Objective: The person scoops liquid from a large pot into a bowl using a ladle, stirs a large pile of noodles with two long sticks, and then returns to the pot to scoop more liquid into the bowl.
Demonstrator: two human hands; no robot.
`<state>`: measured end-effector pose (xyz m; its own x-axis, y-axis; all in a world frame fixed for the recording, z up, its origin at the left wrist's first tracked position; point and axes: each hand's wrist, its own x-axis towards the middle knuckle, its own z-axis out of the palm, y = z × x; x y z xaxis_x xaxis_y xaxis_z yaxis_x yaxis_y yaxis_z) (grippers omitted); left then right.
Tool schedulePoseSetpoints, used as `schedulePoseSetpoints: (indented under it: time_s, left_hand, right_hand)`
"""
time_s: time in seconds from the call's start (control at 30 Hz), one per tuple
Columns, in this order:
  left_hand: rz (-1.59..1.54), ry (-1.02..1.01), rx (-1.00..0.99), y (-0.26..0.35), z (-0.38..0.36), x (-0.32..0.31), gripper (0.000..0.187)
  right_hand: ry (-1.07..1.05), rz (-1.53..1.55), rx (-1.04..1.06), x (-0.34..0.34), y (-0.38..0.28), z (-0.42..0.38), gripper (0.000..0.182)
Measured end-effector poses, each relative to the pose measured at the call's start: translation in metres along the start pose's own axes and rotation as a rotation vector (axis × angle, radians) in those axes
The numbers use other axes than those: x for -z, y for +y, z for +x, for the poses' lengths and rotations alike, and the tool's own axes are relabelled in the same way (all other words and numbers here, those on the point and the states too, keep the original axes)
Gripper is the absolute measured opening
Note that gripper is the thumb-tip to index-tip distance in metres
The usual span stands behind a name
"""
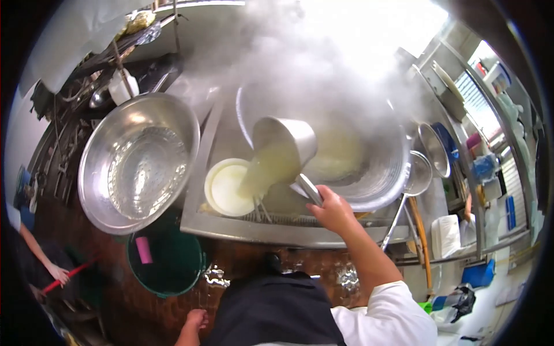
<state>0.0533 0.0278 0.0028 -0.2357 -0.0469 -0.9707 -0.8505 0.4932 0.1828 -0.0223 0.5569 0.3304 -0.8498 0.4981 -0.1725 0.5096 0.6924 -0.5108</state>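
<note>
My right hand (pixel 333 210) is closed around the handle of a deep metal saucepan (pixel 299 137). The pan is tipped left, and pale yellowish, cloudy liquid (pixel 259 176) runs out of it towards a white bucket (pixel 210 195). Whitish liquid shows inside the bucket, which stands on the metal counter (pixel 254 233). Behind the saucepan sits a wide metal cauldron (pixel 398 187) with more cloudy liquid, its far side hidden by thick steam. Low at my left side hangs my left hand (pixel 198 319), fingers curled, with nothing visible in it.
A large metal basin (pixel 95 167) stands left of the counter. Below it, a green tub (pixel 167 271) holds a pink cup (pixel 143 249). A long-handled strainer (pixel 418 173) lies at right. Another person's hand (pixel 58 273) grips a red handle (pixel 75 271) at far left. The floor (pixel 231 259) looks wet.
</note>
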Motion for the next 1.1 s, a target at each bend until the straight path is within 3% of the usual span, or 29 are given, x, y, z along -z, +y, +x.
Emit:
schedulePoseSetpoints:
  time_s: [0.07,0.23,0.3,0.47,0.6,0.63,0.67,0.77,0.8,0.87,0.97,1.1]
  left_hand:
    - [0.24,0.007,-0.094,0.016,-0.023,-0.003,0.021]
    - [0.332,0.017,-0.106,0.034,-0.027,-0.004,0.025]
    - [0.384,-0.022,-0.234,0.028,-0.009,0.0,0.023]
    - [0.265,0.009,-0.146,0.053,-0.041,-0.012,0.019]
    - [0.03,0.153,0.023,0.069,-0.07,-0.033,0.025]
    - [0.026,0.163,0.033,0.072,-0.077,-0.036,0.025]
    - [0.037,0.168,0.015,0.073,-0.083,-0.038,0.024]
    - [0.005,0.183,0.004,0.071,-0.096,-0.049,0.023]
    - [-0.028,0.177,-0.007,0.069,-0.1,-0.051,0.023]
    - [-0.05,0.191,-0.003,0.06,-0.108,-0.06,0.022]
    - [-0.05,0.198,0.028,0.058,-0.123,-0.076,0.022]
    - [-0.058,0.195,0.078,0.056,-0.132,-0.09,0.024]
  right_hand:
    - [0.002,-0.006,0.013,-0.004,0.004,0.007,0.041]
    - [0.004,-0.121,0.121,-0.006,0.004,0.025,0.04]
    - [0.016,-0.13,0.163,-0.005,0.004,0.035,0.039]
    - [0.125,-0.004,0.224,-0.019,0.053,0.091,0.043]
    - [0.124,0.252,-0.11,-0.004,0.125,0.156,0.043]
    - [0.226,0.171,-0.104,-0.016,0.174,0.187,0.043]
    - [0.237,0.123,-0.261,0.004,0.187,0.201,0.041]
    - [0.359,-0.091,-0.436,0.033,0.285,0.259,0.033]
    - [0.416,0.045,-0.546,0.049,0.3,0.265,0.029]
    - [0.429,-0.326,-0.558,0.061,0.355,0.288,0.027]
    - [0.262,-0.498,-0.567,0.064,0.361,0.291,0.03]
    - [-0.078,-0.219,-0.473,0.004,0.347,0.292,0.03]
